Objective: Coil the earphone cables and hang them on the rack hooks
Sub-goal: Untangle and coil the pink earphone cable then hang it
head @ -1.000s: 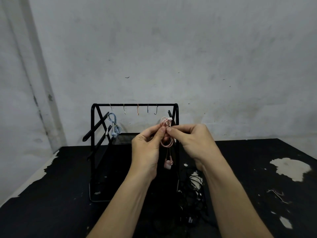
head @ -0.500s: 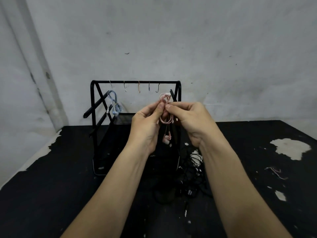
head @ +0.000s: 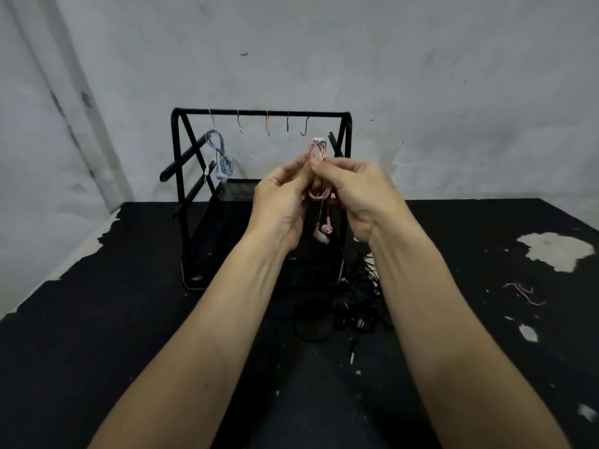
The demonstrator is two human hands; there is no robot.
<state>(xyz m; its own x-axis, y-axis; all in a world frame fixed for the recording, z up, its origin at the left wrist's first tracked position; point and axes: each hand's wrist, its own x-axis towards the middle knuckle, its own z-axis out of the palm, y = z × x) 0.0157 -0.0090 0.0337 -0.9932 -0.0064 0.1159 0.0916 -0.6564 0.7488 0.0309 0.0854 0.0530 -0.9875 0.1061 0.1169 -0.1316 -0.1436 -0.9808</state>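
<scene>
Pinching the coiled pink earphone cable [head: 319,176] from both sides, the left hand [head: 280,202] and right hand [head: 359,192] hold it in the air before the black rack [head: 261,113], fingers curled shut around the loops. Its earbuds [head: 324,233] dangle below (light, limp, liable to spring uncoiled). The hold probably belongs on the bundled middle, leaving the top loop free for a hook [head: 304,127].

One view only, camera on my head. Looks forward and down along my forearms, across table [head: 97,335] toward wall [head: 389,76]. Wide-angle, edges bend. My hands close, mid-frame; rack [head: 261,113] just beyond them, facing me square.
</scene>
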